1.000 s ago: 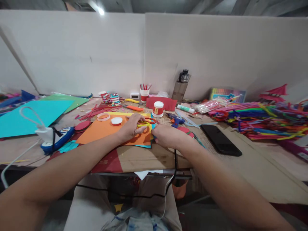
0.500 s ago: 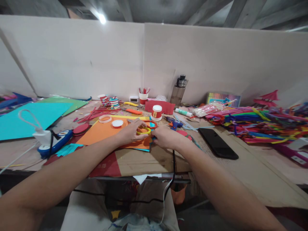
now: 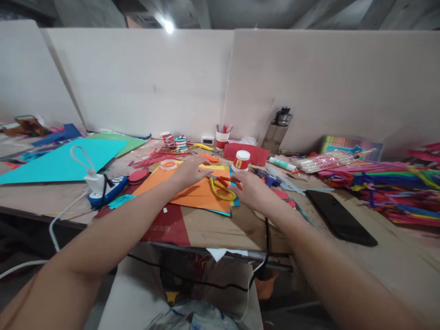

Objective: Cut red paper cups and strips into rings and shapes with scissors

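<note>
"Scissors (image 3: pixel 224 197)?"
"Over orange paper (image 3: pixel 199 196), between hands; my right hand (image 3: pixel 253 189) has fingers closed on the red handle, my left hand (image 3: pixel 190 171) parts its own."
"Any writing?"
"Red cup (image 3: pixel 242 163): label illegible from here."

Bare left arm (image 3: pixel 113 233) and right arm (image 3: pixel 330 256), ending in bare left hand (image 3: pixel 190 170) and right hand (image 3: pixel 254 191). Plain, pale beige trousers (image 3: pixel 134 293) at lower centre. At the bottom edge, a top (image 3: pixel 206 321) of pale grey-blue cloth, streaked darker blue, its pattern blurred.
</note>
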Tool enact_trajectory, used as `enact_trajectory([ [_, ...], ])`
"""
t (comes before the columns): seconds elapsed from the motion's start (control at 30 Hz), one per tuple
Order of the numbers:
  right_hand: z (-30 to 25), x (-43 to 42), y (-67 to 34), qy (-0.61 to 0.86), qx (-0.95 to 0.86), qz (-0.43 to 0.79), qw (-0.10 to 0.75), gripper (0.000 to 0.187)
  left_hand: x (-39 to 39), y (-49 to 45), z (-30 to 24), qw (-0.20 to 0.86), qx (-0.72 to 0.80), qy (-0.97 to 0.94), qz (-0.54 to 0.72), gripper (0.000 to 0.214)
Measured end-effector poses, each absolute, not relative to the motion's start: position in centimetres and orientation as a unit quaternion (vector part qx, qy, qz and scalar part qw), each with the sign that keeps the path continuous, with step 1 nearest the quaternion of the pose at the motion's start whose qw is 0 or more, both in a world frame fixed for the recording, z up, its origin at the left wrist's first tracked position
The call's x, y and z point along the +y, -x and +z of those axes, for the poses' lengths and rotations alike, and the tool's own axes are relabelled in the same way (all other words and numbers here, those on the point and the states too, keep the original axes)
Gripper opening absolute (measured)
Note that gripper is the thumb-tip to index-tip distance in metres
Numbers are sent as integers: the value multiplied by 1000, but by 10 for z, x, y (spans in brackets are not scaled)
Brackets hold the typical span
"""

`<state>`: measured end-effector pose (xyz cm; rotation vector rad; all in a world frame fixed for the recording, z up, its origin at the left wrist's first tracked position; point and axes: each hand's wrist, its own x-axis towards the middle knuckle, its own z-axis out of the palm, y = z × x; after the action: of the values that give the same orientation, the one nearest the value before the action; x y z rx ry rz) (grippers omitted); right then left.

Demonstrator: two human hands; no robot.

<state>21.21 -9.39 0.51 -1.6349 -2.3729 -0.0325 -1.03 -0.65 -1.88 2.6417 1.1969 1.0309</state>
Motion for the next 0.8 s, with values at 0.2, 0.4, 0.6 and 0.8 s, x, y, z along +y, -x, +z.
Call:
enact_trajectory([
  [0.2,-10,-98,-189,586,-808,28,52,43,30,45,-41,-17,526,-829,190,49],
  [0.4,-11,-82,-191,624,-780,31,36,44,31,41,-49,1,523,-842,134,35],
  [0.6,-8,-75,-191,622,-782,0,25,30,23,38,-40,5,554,-828,89,43],
  [0.8,-4,-78,-201,653,-755,-9,56,25,22,39,-39,7,561,-824,79,45],
])
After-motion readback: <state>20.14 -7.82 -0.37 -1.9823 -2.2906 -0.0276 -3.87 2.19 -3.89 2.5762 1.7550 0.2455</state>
